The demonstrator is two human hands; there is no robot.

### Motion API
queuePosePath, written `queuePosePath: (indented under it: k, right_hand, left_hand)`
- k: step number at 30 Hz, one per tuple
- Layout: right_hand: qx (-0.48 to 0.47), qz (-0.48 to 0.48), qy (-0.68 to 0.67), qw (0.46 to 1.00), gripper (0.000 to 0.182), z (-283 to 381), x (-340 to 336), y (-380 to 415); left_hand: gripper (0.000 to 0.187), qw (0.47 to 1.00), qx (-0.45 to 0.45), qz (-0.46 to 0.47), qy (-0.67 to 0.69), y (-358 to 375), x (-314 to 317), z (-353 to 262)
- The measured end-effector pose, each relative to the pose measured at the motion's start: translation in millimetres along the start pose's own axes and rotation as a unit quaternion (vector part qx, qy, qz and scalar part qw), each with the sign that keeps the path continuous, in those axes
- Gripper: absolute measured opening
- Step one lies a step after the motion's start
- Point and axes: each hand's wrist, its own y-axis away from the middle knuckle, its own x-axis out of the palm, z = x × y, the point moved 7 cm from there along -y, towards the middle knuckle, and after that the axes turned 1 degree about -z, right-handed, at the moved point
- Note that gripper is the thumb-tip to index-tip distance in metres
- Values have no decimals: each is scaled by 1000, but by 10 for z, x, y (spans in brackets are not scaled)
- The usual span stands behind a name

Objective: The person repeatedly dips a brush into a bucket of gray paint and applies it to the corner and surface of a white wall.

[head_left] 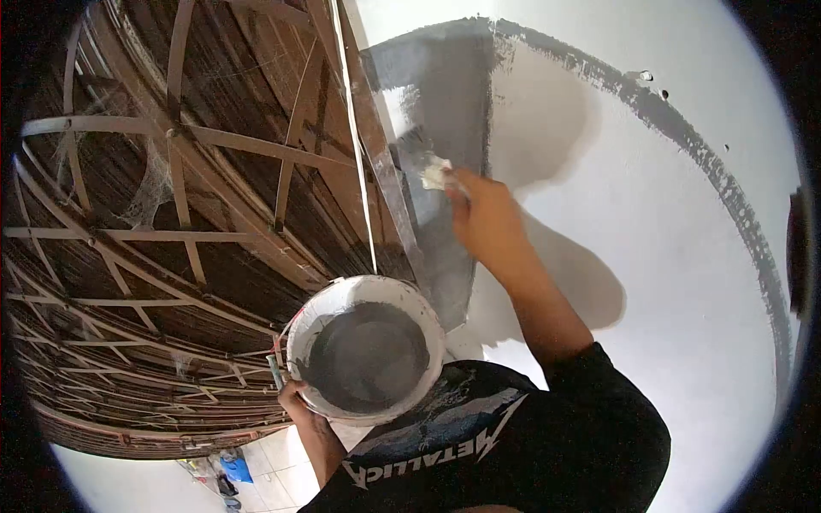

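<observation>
Right, scene: person is standing close to a white wall (667, 282), seen from the head cam looking up and fwd.
Right hand (483, 218): is reaching up w/ arm extended, fingers closed around a small pale tool, prob. a brush or scraper w/ light-coloured handle (438, 173); can't tell which, it's blurred.
Tool position: its tip is touching the wall's painted part, just beside the wall's left edge where it's meeting the ceiling frame.
Left hand (301, 406): is gripping from below the rim of a round white plastic bucket holding grey paint (366, 350); fingers are wrapping the near-left rim, closed on it.
Bucket position: is being held up at chest level, tilted toward the cam so the grey contents are showing; is sitting below the right hand and well apart from it.
Bucket handle: a thin bit w/ a greenish grip (274, 370) is hanging at the left rim, just beside the left hand.
Grey painted patch (449, 103): is covering the wall's upper-left corner and running down in a strip along the left edge.
Grey arc stroke (710, 162): is curving from the patch's top across to the wall's right side, rough-edged.
Shadow (556, 256): arm's shadow is falling on the white part, right of the forearm.
Ceiling (171, 171): dark wooden slat roofing w/ light brown wood frame, cobwebs hanging on it, is filling the left half.
Clothing: black T-shirt w/ white print (462, 440) is showing at bottom centre.
Floor (248, 470): pale tiles far below, some blue stuff lying there, too small to tell.
</observation>
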Motion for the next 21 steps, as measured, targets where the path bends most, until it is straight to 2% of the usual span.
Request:
queuePosePath:
  k: [1, 3, 6, 9, 12, 15, 18, 21]
  right_hand:
    - [6, -1, -1, 1000, 28, -19, -1, 21]
    - [16, -8, -4, 1000, 27, -54, -32, 34]
    - [-59, -112, -81, 989, 26, 104, -318, 91]
    - [-108, -155, -43, 981, 25, 59, -104, -75]
    - [-59, -103, -32, 992, 26, 70, -106, -83]
    - [-95, -140, -58, 984, 26, 236, -410, 57]
    - [-114, -163, -46, 979, 25, 267, -162, -82]
    - [-56, -77, -33, 995, 26, 235, -41, -139]
  left_hand:
    - [22, 999, -29, -20, 17, 21, 39, -6]
    - [15, 1000, -7, 6, 17, -15, -23, -17]
    - [13, 1000, 3, -2, 23, -122, -2, 4]
    - [15, 1000, 7, -19, 1, -100, -45, -19]
    - [15, 998, 36, 18, -42, -93, -74, -95]
    - [11, 998, 34, 31, -46, -87, -12, -95]
    - [9, 1000, -1, 25, 1, -110, -33, -58]
    - [11, 1000, -12, 16, -4, -80, -17, -42]
